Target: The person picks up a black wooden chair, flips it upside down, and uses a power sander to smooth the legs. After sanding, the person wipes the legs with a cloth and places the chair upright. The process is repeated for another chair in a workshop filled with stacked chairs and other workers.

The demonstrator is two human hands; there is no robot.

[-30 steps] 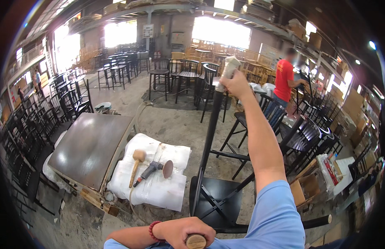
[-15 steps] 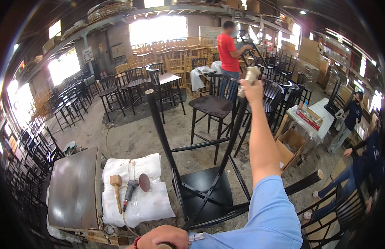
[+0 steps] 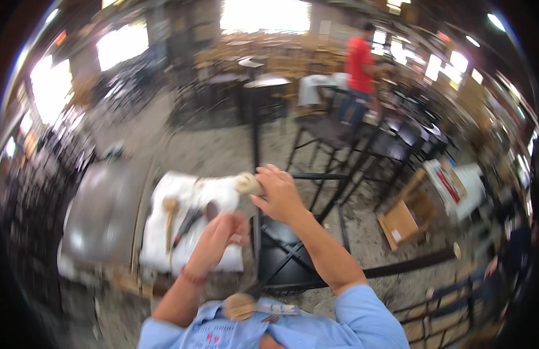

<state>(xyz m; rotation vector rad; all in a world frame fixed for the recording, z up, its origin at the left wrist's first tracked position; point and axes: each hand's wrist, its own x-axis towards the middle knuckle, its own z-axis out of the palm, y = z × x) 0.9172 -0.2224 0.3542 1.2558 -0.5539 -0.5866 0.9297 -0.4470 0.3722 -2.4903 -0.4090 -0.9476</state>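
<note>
My right hand (image 3: 281,195) is closed on a small off-white bundle (image 3: 248,184), blurred, whose kind I cannot make out. It is held above an overturned black chair (image 3: 290,247) with crossed braces under its seat. My left hand (image 3: 223,235) is raised beside it, over a white padded sheet (image 3: 185,181). Motion smears its fingers; a pale spot shows at them. On the sheet lie a wooden mallet (image 3: 169,224) and a dark power sander (image 3: 188,225) with a round disc. One chair leg's bare wooden end (image 3: 239,306) points up close to my chest.
A dark flat-topped block (image 3: 104,212) stands left of the sheet. Another leg (image 3: 409,264) reaches right. Beyond are a dark stool (image 3: 327,131), an open cardboard box (image 3: 400,224), a work table (image 3: 470,192) and a person in a red shirt (image 3: 359,64). A person in dark clothes is at far right.
My right hand has drawn back from the far leg's end, bringing the bundle nearer and left. My left hand has left the near leg's end and risen over the sheet. The view has shifted.
</note>
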